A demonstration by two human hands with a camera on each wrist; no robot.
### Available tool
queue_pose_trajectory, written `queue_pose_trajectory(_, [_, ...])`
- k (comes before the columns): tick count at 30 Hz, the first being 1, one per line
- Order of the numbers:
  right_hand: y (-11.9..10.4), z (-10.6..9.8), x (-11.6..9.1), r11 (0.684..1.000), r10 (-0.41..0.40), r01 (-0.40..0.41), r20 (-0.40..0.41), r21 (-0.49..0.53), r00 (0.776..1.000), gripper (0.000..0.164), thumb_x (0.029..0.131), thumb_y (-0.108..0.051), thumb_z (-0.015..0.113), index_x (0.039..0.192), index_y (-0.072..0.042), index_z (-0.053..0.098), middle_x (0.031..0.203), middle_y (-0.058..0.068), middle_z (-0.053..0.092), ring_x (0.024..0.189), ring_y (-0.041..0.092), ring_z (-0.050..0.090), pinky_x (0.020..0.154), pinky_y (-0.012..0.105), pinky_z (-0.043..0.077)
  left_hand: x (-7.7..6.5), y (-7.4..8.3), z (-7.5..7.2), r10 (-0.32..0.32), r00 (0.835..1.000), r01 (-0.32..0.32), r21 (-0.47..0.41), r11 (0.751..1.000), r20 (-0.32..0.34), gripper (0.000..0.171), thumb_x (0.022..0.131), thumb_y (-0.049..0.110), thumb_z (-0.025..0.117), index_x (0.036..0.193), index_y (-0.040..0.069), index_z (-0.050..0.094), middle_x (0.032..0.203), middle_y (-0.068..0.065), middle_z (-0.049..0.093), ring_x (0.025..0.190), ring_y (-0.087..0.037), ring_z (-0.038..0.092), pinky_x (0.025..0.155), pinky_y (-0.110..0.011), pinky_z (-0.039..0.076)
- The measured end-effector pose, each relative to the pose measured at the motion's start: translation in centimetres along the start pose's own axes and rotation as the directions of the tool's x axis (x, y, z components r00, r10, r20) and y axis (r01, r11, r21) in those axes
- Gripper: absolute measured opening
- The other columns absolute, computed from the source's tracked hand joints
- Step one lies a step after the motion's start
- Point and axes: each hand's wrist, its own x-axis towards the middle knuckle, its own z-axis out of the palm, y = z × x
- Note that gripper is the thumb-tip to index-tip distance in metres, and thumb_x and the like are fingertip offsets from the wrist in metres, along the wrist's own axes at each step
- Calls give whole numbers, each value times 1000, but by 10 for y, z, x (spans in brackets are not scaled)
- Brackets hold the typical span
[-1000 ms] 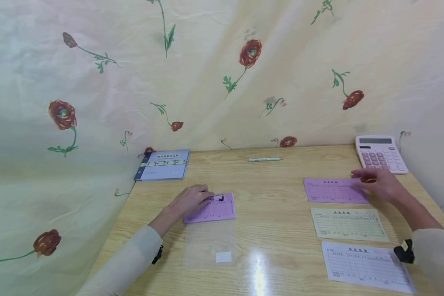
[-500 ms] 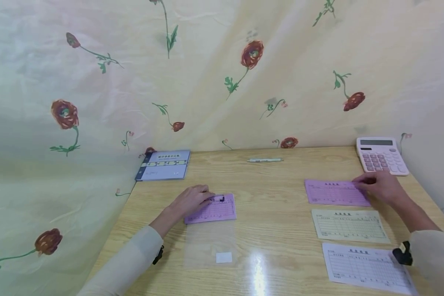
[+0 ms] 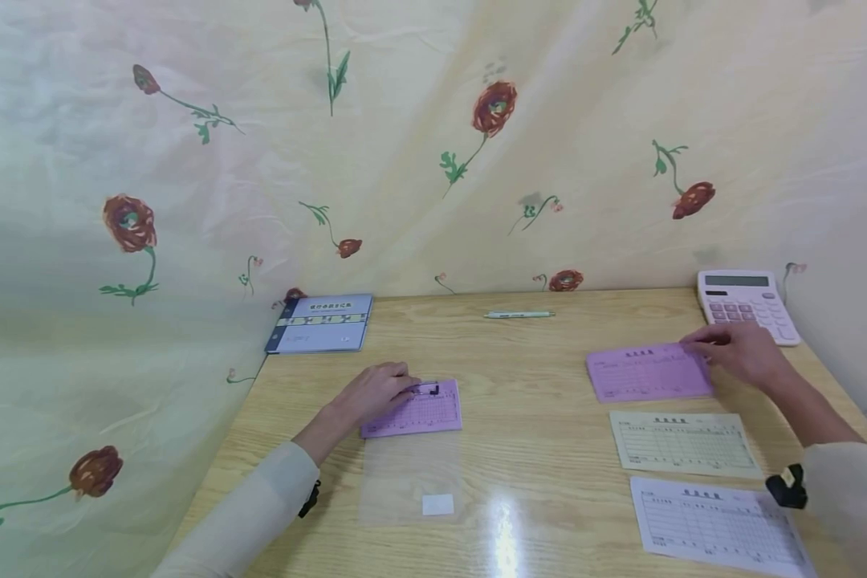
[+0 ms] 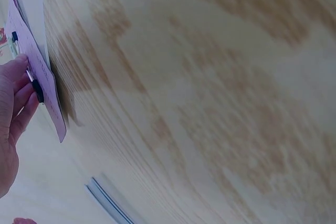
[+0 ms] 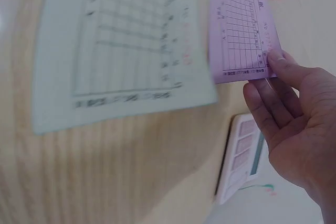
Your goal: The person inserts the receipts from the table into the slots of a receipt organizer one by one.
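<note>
My left hand (image 3: pixel 376 397) is on a purple form pad (image 3: pixel 433 413) at the left of the table. In the left wrist view its thumb and fingers pinch a thin metal clip with black ends (image 4: pixel 38 90) on the pad's face. At the right, my right hand (image 3: pixel 747 353) pinches the right end of a loose purple form slip (image 3: pixel 646 373) between thumb and fingers, the slip tilted up off the table. In the right wrist view the thumb (image 5: pixel 286 66) lies on the slip's printed corner. A pale green form slip (image 3: pixel 682 444) and a white form slip (image 3: pixel 718 522) lie nearer.
A clear plastic sheet (image 3: pixel 393 482) with a white label (image 3: pixel 437 504) lies in front of the pad. A blue booklet (image 3: pixel 321 323) is at the back left, a pen (image 3: pixel 518 314) at the back middle, a calculator (image 3: pixel 773 313) at the back right. Flowered cloth hangs behind the table.
My right hand has come down on the loose purple slip, taken hold of its right end and lifted it slightly leftward. The left hand stays on the pad.
</note>
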Motion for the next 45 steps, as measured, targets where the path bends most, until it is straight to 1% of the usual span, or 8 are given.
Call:
queue_pose_trajectory(5, [-21, -4, 5, 997, -73, 73, -20, -15, 997, 18, 104, -10, 70, 112, 2, 80, 107, 21, 74, 81, 22, 58, 59, 24, 47, 0, 1, 0, -5, 1000, 5, -4, 1000, 1, 24, 102, 20, 75, 124, 11, 80, 94, 3, 62, 74, -6, 50, 64, -17, 46])
queue_pose_trajectory(11, [-55, -7, 13, 996, -83, 83, 28, -15, 996, 20, 104, -14, 71, 114, 0, 80, 108, 19, 76, 83, 21, 59, 62, 25, 48, 2, 1, -1, -7, 1000, 7, -7, 1000, 7, 24, 103, 21, 74, 125, 11, 79, 95, 3, 63, 75, -6, 50, 64, -17, 47])
queue_pose_trajectory(15, [-77, -2, 19, 994, -99, 96, 48, 56, 994, 19, 105, -14, 70, 114, 0, 80, 111, 20, 76, 85, 18, 65, 64, 25, 54, 2, 1, -2, -2, 1000, 2, -9, 1000, 1, 25, 102, 21, 75, 124, 11, 80, 95, 2, 64, 74, -7, 51, 64, -17, 47])
queue_pose_trajectory(19, [-96, 7, 25, 974, -164, 153, 53, 170, 985, 16, 103, -8, 71, 112, 2, 80, 108, 20, 77, 82, 14, 70, 65, 29, 60, 3, 0, -1, 2, 1000, -2, -5, 1000, -3, 25, 102, 21, 76, 124, 11, 80, 95, 3, 64, 74, -6, 51, 64, -17, 48])
queue_pose_trajectory(23, [-115, 19, 32, 954, -214, 193, 70, 230, 974, 14, 102, -6, 72, 111, 1, 81, 105, 17, 78, 78, 14, 70, 66, 31, 62, 4, -1, 0, 5, 1000, -5, -1, 1000, -8, 24, 102, 22, 75, 124, 11, 80, 94, 3, 63, 74, -6, 50, 64, -16, 47])
queue_pose_trajectory(27, [-136, 32, 38, 939, -239, 200, 113, 281, 964, 15, 102, -6, 73, 112, 1, 81, 104, 14, 78, 78, 18, 70, 67, 33, 63, 4, -2, 1, 0, 1000, 0, 11, 1000, 3, 24, 103, 22, 75, 124, 12, 80, 94, 4, 63, 74, -5, 50, 64, -16, 46])
queue_pose_trajectory(37, [-182, 74, 46, 905, -245, 125, 256, 408, 935, 15, 99, -2, 73, 112, 4, 79, 98, 13, 77, 72, 21, 66, 60, 29, 59, 5, -1, 1, -5, 1000, 5, 28, 1000, 2, 23, 103, 22, 75, 123, 12, 80, 93, 4, 64, 75, -6, 51, 65, -16, 47])
queue_pose_trajectory(45, [-213, 116, 47, 871, -304, 137, 299, 472, 905, 10, 96, 1, 76, 104, 5, 80, 91, 14, 77, 69, 20, 66, 59, 30, 59, 5, -1, 2, -3, 1000, 4, 30, 1000, -4, 22, 102, 22, 76, 121, 12, 81, 92, 4, 63, 74, -5, 52, 64, -17, 47])
